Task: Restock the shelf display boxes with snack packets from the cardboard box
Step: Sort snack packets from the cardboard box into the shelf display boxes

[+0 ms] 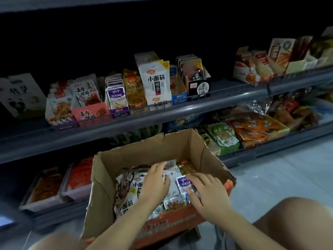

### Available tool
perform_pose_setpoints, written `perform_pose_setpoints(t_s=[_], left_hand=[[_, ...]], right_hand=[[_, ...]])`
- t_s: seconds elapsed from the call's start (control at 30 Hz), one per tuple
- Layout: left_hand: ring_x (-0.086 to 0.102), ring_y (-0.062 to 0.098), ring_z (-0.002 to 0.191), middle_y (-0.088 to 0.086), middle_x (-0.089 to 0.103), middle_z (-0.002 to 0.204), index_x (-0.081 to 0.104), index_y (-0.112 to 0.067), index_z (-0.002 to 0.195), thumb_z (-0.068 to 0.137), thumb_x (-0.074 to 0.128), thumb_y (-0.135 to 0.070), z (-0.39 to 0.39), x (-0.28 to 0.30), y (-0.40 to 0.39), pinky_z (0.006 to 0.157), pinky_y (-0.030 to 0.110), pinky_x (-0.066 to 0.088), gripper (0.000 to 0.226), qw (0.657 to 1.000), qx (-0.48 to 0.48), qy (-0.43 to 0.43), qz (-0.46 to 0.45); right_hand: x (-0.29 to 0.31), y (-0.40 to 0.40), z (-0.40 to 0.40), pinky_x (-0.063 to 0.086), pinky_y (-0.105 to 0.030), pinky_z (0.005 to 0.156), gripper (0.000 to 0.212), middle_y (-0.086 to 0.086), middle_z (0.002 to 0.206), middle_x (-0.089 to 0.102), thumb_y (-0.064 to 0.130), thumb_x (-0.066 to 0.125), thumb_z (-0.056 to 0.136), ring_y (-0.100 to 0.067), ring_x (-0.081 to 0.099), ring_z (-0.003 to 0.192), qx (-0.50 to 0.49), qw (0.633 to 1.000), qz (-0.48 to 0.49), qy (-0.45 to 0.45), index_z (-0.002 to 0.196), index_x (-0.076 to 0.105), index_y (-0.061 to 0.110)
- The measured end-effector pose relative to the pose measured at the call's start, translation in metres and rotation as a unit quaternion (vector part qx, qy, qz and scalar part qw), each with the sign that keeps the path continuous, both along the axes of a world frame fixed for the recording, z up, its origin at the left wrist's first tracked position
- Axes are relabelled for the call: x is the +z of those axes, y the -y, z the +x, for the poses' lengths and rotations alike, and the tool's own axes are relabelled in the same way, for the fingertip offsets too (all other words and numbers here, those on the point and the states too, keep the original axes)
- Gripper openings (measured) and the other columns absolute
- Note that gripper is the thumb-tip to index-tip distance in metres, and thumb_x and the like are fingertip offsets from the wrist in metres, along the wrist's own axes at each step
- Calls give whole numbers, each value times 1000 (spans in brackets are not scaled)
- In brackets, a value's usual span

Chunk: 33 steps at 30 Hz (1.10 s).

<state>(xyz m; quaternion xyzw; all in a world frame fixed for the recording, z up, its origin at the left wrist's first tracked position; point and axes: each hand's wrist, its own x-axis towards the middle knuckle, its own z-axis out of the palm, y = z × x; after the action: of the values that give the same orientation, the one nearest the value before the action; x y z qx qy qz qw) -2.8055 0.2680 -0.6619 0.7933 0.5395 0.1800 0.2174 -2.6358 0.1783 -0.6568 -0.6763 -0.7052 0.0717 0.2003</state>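
Note:
An open cardboard box (144, 152) stands on the floor in front of the shelves, filled with mixed snack packets. My left hand (156, 181) lies flat, fingers spread, on white packets (134, 188) with black characters. My right hand (207, 190) rests on a small purple-labelled packet (183, 182), fingers curled over its edge; I cannot tell if it is lifted. On the middle shelf stand display boxes: a purple one (117, 98), a white one (156, 82), a pink one (90, 112) and a black one (198, 83).
The grey shelf rail (162, 116) runs across above the cardboard box. Lower shelf trays (54, 184) hold orange and red packets on the left, green and orange packets (252, 130) on the right. My knees (297, 222) flank the cardboard box. Pale floor lies to the right.

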Motion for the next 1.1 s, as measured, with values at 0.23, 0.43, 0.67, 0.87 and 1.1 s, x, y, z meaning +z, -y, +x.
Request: perform_pose_setpoints(t_s=[0.23,0.43,0.67,0.87,1.1], left_hand=[[50,16,121,1,37,144,34,-23,146,102,41,-34,-10,-4,-28,97,31,44,46,993,-20,-97,-58],[47,21,126,6,43,143,40,-19,144,101,44,-36,-19,-30,-66,101,34,42,46,976,-44,-182,-115],[32,23,141,5,36,154,34,-18,149,97,44,-51,-6,-77,-87,115,41,24,62,950,-74,-241,-186],[23,32,142,12,28,154,28,-22,152,95,46,-53,25,-99,-96,116,40,20,67,948,-85,-231,-203],[23,34,137,14,30,147,31,-29,148,78,61,-69,50,-112,-102,110,42,27,85,963,50,-154,-215]], right_hand=[[3,-15,5,53,-32,71,43,7,107,70,46,41,81,-15,66,91,36,996,-32,73,111,68,31],[0,-28,4,52,-35,76,46,6,114,68,48,40,84,-19,64,99,60,993,-65,80,119,64,33],[-4,-29,6,47,-35,83,53,8,116,66,54,33,87,-18,60,104,70,993,-67,70,129,56,32],[-5,-29,6,42,-38,89,61,5,122,61,57,23,88,-22,53,111,80,992,-79,53,139,45,32],[-1,-30,7,45,-30,83,58,9,118,62,55,29,87,-15,54,106,77,993,-87,24,136,47,31]])
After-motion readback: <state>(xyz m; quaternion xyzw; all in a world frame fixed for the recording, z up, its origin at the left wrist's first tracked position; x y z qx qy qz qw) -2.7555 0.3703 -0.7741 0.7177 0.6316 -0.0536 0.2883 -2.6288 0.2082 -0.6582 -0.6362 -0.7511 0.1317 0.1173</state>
